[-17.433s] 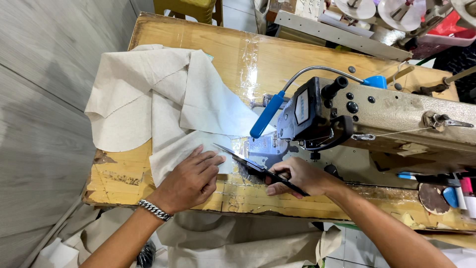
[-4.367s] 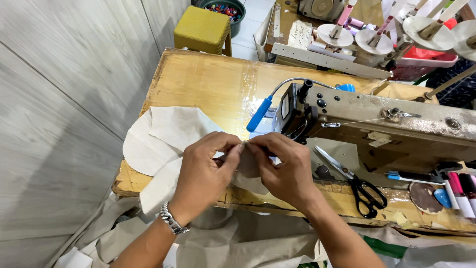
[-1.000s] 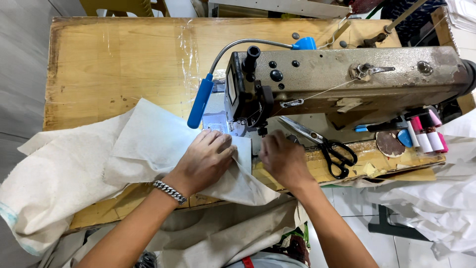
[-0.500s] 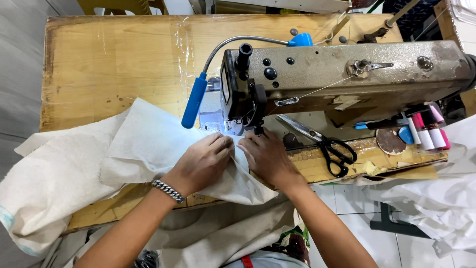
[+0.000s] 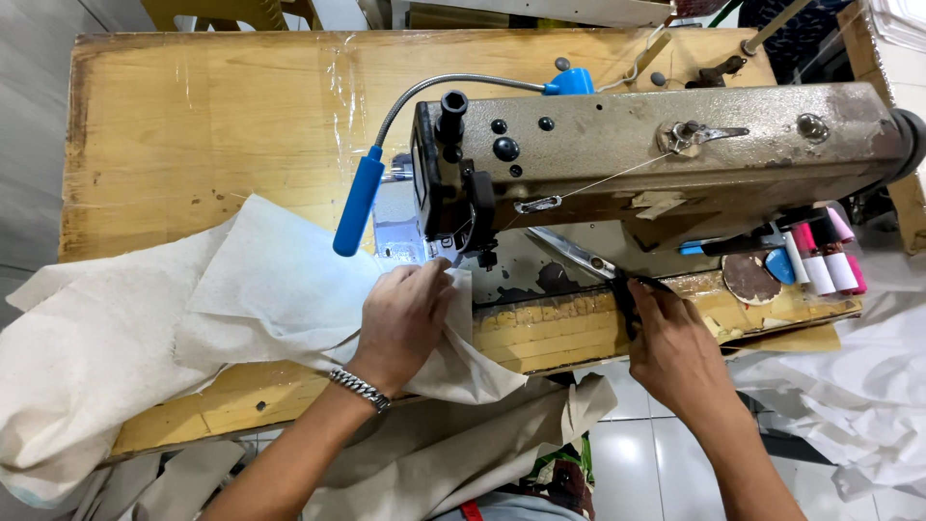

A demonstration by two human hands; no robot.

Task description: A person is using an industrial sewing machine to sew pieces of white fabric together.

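Nearest, our right hand [image 5: 675, 342] closes on the black scissors [image 5: 617, 285] by the table's [image 5: 193, 116] near edge; we should lift them by the handles, blades clear of the cloth [image 5: 260, 289]. Farther left, our left hand [image 5: 405, 318] presses flat, fingers spread, pinning the cream, creased cloth just before the needle. Beyond stands the sewing machine [image 5: 656, 154].

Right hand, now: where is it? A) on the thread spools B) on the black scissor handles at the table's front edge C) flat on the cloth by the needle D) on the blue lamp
B: the right hand covers the black handles of the scissors, whose blades point toward the needle; the left hand alone presses the cloth.
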